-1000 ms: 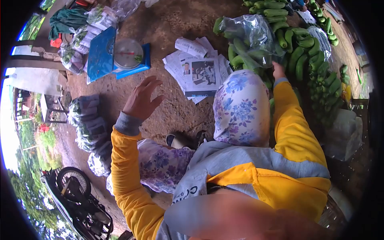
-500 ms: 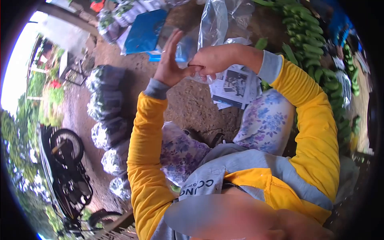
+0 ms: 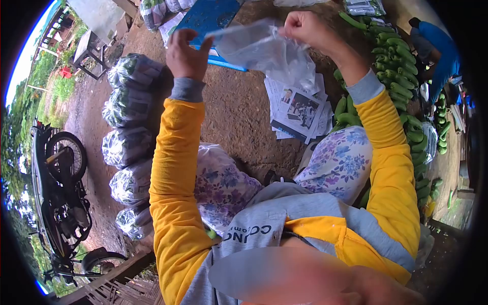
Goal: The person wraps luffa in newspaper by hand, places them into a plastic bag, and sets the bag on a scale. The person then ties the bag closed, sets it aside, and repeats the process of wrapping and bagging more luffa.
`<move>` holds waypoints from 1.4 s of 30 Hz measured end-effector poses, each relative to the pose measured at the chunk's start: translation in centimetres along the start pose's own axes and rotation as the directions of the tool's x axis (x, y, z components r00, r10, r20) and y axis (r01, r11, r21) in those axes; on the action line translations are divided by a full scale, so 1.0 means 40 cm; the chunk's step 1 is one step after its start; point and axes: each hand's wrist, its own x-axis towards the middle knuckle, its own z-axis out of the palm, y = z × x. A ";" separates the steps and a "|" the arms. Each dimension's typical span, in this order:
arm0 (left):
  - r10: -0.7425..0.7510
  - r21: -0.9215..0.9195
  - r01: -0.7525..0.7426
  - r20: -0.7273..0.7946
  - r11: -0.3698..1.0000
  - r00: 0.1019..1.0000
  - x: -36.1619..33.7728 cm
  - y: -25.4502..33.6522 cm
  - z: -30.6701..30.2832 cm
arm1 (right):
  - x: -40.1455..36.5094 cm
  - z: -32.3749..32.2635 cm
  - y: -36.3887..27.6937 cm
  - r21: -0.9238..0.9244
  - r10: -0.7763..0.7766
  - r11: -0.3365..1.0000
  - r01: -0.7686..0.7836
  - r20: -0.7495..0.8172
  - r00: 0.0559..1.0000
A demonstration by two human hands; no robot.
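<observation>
A clear plastic bag [image 3: 259, 48] is spread between my two hands, above the ground in front of my knees. My right hand [image 3: 305, 33] pinches its upper right edge between thumb and fingers. My left hand [image 3: 187, 56] is at the bag's left end, fingers bent and thumb apart from them, with the bag's corner right at the thumb tip. Below the bag lies a stack of printed paper sheets [image 3: 300, 112], its top edge partly covered by the bag. A blue flat-topped stool-like object [image 3: 213, 18] stands behind my left hand.
Filled plastic bags of green produce [image 3: 127, 147] stand in a row on the left. Long green vegetables [image 3: 399, 71] are piled along the right. A motorcycle [image 3: 63, 188] is parked at far left. A person in blue [image 3: 442, 51] bends over at the upper right.
My hands have moved apart, the left one leftward and the right one up and right. The plastic bag, bunched between them before, now spreads across the gap. My left fingers have bent.
</observation>
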 end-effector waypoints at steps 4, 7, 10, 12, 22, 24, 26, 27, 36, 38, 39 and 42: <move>-0.325 -0.308 0.616 0.635 0.725 0.700 0.012 0.084 -0.010 | 0.022 0.114 -0.070 0.263 0.191 0.954 -0.141 -0.178 0.965; -0.199 -0.405 0.882 0.869 0.242 0.453 -0.043 0.136 0.026 | -0.006 0.217 -0.116 -0.172 -0.181 0.974 0.148 -0.194 0.964; -0.218 -0.502 0.865 0.845 -0.007 0.489 -0.058 0.115 0.018 | -0.020 0.207 -0.111 0.022 -0.116 0.993 0.117 -0.048 0.992; -0.135 -0.556 0.799 0.831 -0.230 0.540 -0.062 0.102 0.027 | -0.017 0.185 -0.075 0.346 -0.039 0.938 0.003 0.098 0.994; -0.230 -0.622 0.666 0.778 -0.410 0.585 -0.056 0.129 0.032 | 0.003 0.069 0.020 0.053 -0.078 0.995 0.082 -0.069 0.995; -0.211 -0.599 0.652 0.790 -0.465 0.575 -0.063 0.121 0.047 | 0.000 0.085 0.015 -0.034 -0.093 0.995 0.090 -0.084 0.992; -0.187 -0.534 0.651 0.830 -0.540 0.525 -0.066 0.118 0.052 | 0.005 0.111 0.026 -0.094 -0.142 0.987 0.133 -0.096 0.985; -0.173 -0.501 0.648 0.847 -0.574 0.503 -0.041 0.142 0.023 | 0.012 0.108 0.042 -0.067 -0.118 0.992 0.110 -0.138 0.983; -0.209 -0.587 0.790 0.807 -0.176 0.553 -0.015 0.025 -0.050 | -0.004 -0.072 0.167 -0.565 -0.395 0.810 0.156 -0.329 0.858; -0.179 -0.602 0.797 0.790 -0.046 0.586 -0.016 0.106 -0.038 | 0.011 0.026 0.010 -0.620 -0.673 0.652 0.436 -0.209 0.709; -0.123 -0.602 0.798 0.794 -0.017 0.596 -0.018 0.137 -0.032 | 0.008 0.080 -0.065 -0.666 -0.741 0.541 0.514 -0.087 0.666; -0.037 -0.604 0.539 0.645 0.588 0.763 -0.037 0.173 -0.028 | 0.035 0.127 -0.032 -0.226 -0.279 0.936 0.270 -0.006 0.960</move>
